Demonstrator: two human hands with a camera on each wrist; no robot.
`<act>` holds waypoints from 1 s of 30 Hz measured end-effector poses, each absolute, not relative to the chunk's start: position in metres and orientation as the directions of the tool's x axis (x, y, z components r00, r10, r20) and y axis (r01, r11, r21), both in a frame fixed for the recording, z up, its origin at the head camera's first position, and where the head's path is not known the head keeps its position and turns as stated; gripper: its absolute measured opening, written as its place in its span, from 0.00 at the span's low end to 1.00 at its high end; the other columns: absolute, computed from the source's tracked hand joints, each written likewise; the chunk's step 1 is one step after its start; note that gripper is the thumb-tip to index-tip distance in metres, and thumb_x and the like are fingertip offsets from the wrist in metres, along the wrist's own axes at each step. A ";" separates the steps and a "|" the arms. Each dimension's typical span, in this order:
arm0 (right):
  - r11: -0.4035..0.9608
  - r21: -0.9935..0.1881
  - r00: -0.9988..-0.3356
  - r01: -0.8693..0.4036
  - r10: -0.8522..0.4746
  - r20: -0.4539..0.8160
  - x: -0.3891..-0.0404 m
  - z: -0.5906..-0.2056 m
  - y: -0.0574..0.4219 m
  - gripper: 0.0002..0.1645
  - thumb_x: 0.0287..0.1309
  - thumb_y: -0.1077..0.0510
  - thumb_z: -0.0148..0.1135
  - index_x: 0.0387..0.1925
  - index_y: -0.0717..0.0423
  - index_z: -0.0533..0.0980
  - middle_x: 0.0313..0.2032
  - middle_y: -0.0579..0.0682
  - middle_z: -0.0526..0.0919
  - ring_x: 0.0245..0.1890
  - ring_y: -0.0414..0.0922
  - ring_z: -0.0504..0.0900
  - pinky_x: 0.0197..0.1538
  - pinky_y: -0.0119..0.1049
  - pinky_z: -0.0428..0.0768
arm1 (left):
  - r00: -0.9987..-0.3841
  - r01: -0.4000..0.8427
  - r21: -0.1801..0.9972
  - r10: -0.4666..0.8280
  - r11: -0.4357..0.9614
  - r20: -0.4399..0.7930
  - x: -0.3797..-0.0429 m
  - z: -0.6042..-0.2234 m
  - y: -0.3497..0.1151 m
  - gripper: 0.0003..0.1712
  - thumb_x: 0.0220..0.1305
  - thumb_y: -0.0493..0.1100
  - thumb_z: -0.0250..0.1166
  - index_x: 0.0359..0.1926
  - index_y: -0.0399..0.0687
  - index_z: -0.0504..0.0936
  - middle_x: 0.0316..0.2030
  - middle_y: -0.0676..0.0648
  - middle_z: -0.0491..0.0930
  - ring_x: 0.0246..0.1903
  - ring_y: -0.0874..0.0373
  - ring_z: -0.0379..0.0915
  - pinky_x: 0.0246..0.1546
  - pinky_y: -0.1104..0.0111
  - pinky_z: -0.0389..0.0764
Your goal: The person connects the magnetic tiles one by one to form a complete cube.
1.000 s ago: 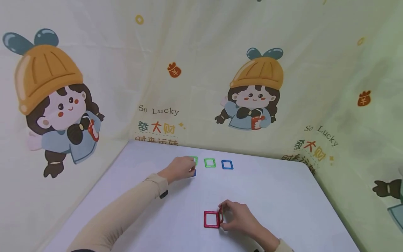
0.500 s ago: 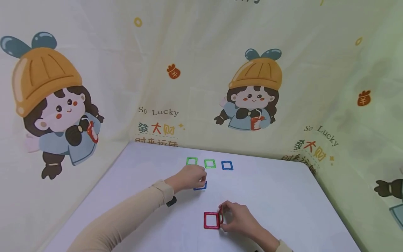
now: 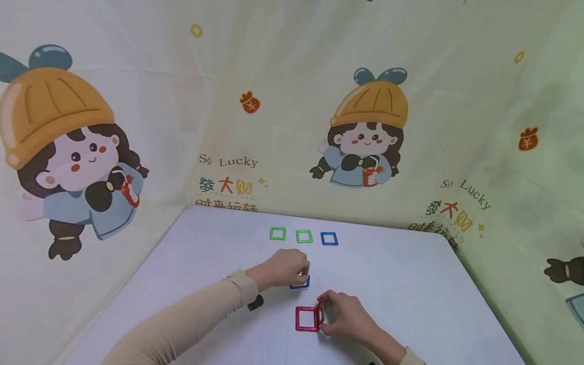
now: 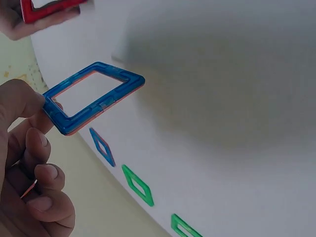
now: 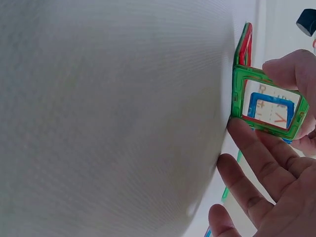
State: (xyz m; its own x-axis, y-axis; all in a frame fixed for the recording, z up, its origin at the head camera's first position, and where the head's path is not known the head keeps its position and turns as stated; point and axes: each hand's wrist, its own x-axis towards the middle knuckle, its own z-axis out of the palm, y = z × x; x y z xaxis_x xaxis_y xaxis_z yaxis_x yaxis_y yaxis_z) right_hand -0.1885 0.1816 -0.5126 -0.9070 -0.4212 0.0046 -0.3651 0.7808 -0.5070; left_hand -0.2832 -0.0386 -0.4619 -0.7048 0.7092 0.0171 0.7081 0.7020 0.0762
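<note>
Thumb and finger of my left hand (image 3: 282, 267) pinch a blue square magnetic tile (image 4: 106, 103) by one corner, above the table; its other fingers are curled in the left wrist view. Flat on the table nearer the front lies a red square magnetic tile (image 3: 306, 329). Along its right side stands an upright square tile (image 5: 238, 94), green on its outer face and red on the inner. My right hand (image 3: 349, 314) holds this upright tile between thumb and fingers, other fingertips down at the table surface in the right wrist view.
Towards the back of the white table (image 3: 388, 274) lie two green square tiles, a left one (image 3: 278, 239) and a middle one (image 3: 304, 242), with a blue tile (image 3: 329, 244) to their right. A printed cloth (image 3: 283, 142) hangs behind and beside the table.
My left hand has brought the blue tile from beside the left green tile forward and to the right, closer to the red tiles. My right hand has kept its place on the upright tile.
</note>
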 end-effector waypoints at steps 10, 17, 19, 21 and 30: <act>0.759 -0.498 -0.894 -0.419 -0.440 0.081 -0.187 -0.510 0.185 0.32 0.39 0.47 0.83 0.48 0.45 0.80 0.37 0.31 0.85 0.39 0.35 0.80 0.46 0.41 0.78 | -0.691 0.721 0.090 0.723 0.687 0.011 -0.273 -0.460 -0.031 0.08 0.68 0.52 0.68 0.32 0.60 0.87 0.24 0.62 0.74 0.27 0.68 0.68 0.27 0.77 0.71; 0.776 -0.500 -0.904 -0.385 -0.427 0.032 -0.187 -0.510 0.183 0.32 0.40 0.47 0.83 0.49 0.46 0.80 0.38 0.32 0.85 0.39 0.35 0.80 0.47 0.42 0.79 | -0.693 0.717 0.104 0.721 0.689 -0.005 -0.273 -0.468 -0.029 0.08 0.68 0.53 0.68 0.32 0.61 0.86 0.24 0.62 0.73 0.26 0.68 0.68 0.27 0.77 0.71; 0.779 -0.504 -0.905 -0.372 -0.425 0.012 -0.188 -0.510 0.181 0.32 0.41 0.46 0.82 0.50 0.46 0.80 0.39 0.33 0.85 0.40 0.35 0.80 0.49 0.43 0.79 | -0.691 0.718 0.105 0.723 0.688 -0.010 -0.272 -0.470 -0.028 0.08 0.68 0.53 0.68 0.31 0.61 0.86 0.24 0.62 0.73 0.26 0.69 0.68 0.27 0.77 0.71; 0.779 -0.512 -0.907 -0.363 -0.422 0.000 -0.188 -0.509 0.180 0.32 0.41 0.46 0.82 0.50 0.46 0.80 0.40 0.34 0.85 0.40 0.36 0.80 0.49 0.44 0.80 | -0.691 0.718 0.105 0.723 0.688 -0.011 -0.271 -0.471 -0.028 0.09 0.68 0.53 0.68 0.31 0.61 0.86 0.24 0.62 0.73 0.26 0.69 0.68 0.27 0.77 0.71; 0.793 -0.462 -0.906 -0.396 -0.419 0.058 -0.187 -0.512 0.181 0.32 0.39 0.46 0.84 0.49 0.46 0.80 0.39 0.35 0.84 0.38 0.36 0.79 0.44 0.40 0.78 | -0.696 0.704 0.158 0.717 0.693 -0.046 -0.260 -0.467 -0.023 0.08 0.68 0.53 0.69 0.32 0.59 0.87 0.25 0.61 0.73 0.26 0.68 0.69 0.29 0.77 0.72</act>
